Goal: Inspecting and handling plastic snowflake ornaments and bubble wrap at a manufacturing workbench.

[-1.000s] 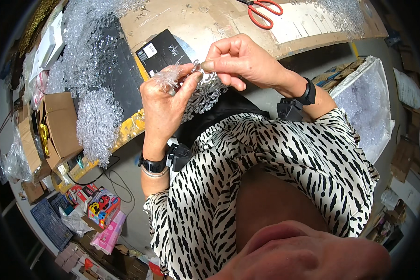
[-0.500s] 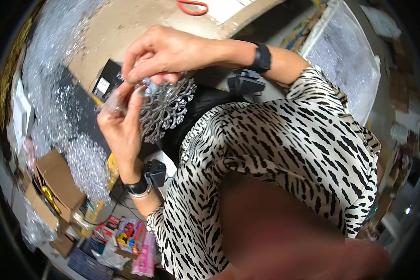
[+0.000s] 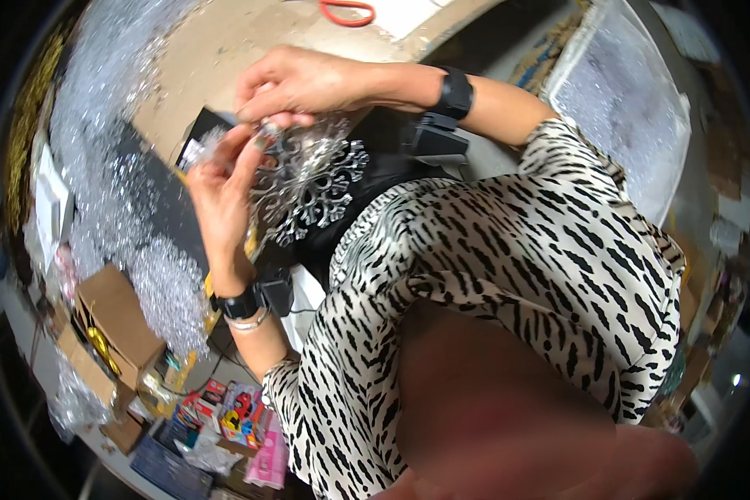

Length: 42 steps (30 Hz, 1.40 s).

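Observation:
A bunch of silver openwork ornaments, snowflake-like in shape (image 3: 317, 179), hangs just right of my left hand (image 3: 218, 196). The thumb and fingers of that hand are pinched together at the top of the bunch. Crinkled clear plastic (image 3: 212, 143) shows around its fingertips. My right hand (image 3: 304, 83) is above and touching or nearly touching the left fingertips, its own fingers closed in a pinch. What lies between the right fingertips is too small to make out. Behind the hands, a black flat package with a white label (image 3: 198, 137) is partly covered.
Red-handled scissors (image 3: 347, 12) lie on the tan tabletop (image 3: 200, 62). Shiny clear strands (image 3: 100, 108) heap along the left. A cardboard box (image 3: 118, 321) and colourful packages (image 3: 240, 417) sit lower left. At the right stands a white-edged bag of glittery material (image 3: 617, 108).
Both hands have shifted slightly right in the picture. The silver ornaments have swung right and spread out more. The pinched fingers stay close together.

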Tool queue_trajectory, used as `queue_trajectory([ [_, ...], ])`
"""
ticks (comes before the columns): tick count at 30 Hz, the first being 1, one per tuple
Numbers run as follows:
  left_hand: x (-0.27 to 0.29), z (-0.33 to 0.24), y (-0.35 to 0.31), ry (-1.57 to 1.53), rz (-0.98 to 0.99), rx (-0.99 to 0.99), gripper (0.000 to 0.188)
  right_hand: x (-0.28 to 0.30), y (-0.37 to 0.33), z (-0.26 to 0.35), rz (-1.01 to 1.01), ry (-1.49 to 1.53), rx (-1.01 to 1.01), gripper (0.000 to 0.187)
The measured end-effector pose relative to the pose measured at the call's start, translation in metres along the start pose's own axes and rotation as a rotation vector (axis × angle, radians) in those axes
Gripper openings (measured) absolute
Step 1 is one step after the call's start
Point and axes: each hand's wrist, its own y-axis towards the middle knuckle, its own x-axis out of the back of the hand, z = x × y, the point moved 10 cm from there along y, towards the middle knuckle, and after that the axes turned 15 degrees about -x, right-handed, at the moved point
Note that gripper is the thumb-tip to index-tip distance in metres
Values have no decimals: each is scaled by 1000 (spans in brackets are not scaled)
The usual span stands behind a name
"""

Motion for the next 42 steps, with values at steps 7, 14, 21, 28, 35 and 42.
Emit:
queue_trajectory([
  [7, 0, 7, -13, -125, 40, 114, 19, -15, -12, -3, 144, 64, -19, 34],
  [14, -5, 18, -26, -195, 93, 153, 22, -25, -10, -17, 194, 21, -80, 31],
  [21, -17, 43, -30, -298, 163, 231, 25, -24, -5, -38, 161, 25, -141, 28],
  [28, -5, 57, -26, -239, 28, 270, 24, -29, 2, -48, 197, 55, -160, 23],
  [35, 9, 47, -14, 25, -75, 119, 23, -24, 12, -70, 180, 152, -270, 13],
  [42, 13, 50, -11, 62, -53, 94, 23, -25, 14, -68, 130, 166, -258, 13],
])
